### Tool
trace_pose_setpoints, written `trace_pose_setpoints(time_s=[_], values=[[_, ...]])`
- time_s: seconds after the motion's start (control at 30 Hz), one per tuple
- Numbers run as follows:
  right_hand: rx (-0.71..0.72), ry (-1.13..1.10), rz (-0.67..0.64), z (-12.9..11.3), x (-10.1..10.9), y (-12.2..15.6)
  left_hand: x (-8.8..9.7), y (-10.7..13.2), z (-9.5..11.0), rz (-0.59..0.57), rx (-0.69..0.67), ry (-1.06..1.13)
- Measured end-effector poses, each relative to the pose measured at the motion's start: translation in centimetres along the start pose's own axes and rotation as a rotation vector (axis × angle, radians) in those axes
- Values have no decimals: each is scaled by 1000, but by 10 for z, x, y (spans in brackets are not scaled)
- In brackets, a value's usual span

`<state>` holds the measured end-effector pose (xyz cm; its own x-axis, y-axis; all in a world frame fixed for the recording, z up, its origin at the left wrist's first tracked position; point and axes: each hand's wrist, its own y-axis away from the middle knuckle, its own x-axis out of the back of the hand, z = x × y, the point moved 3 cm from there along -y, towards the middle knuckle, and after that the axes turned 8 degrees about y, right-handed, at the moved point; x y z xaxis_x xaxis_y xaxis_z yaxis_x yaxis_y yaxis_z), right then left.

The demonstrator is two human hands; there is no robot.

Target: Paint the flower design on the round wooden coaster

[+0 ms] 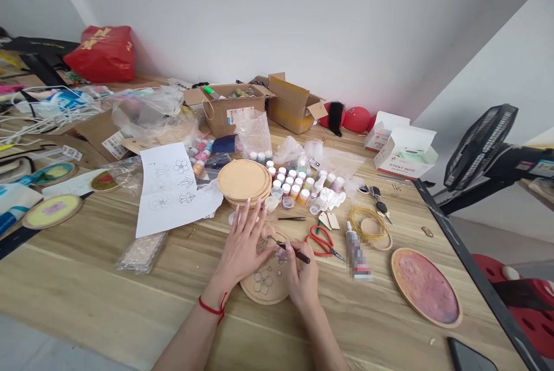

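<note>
Round wooden plaque (263, 285) with flower outlines: in the head view it lies toward the front edge of the table (86, 284), partly under the left hand (243, 247), whose fingers spread wide. The right hand (303, 278) pinches a slim dark-handled tool (299, 254) over it. Beyond, white-capped jars (295, 191) hold coloured contents, some orange. Toward the back edge, an open cardboard box (225, 117) contains a green-capped item (212, 92); near the right edge, an open sticky-note box (402, 167) shows something pale green inside, and a wooden tray (426, 287) bears a pink-purple layer.

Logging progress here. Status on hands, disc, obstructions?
Right hand gripping tool. Left hand spread, partly covering disc. Flower outline visible. Pliers alongside, not blocking.
</note>
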<state>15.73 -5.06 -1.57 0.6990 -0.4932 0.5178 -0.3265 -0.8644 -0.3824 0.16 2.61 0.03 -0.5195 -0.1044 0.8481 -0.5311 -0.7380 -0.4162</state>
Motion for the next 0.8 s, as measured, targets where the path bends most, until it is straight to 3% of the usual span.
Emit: trace_pose_setpoints(time_s=[0.37, 0.8], values=[[32, -1, -1, -1, 2, -4, -10, 0, -2, 10, 44, -42], [23, 6, 1, -2, 4, -6, -9, -3, -1, 60, 25, 31]])
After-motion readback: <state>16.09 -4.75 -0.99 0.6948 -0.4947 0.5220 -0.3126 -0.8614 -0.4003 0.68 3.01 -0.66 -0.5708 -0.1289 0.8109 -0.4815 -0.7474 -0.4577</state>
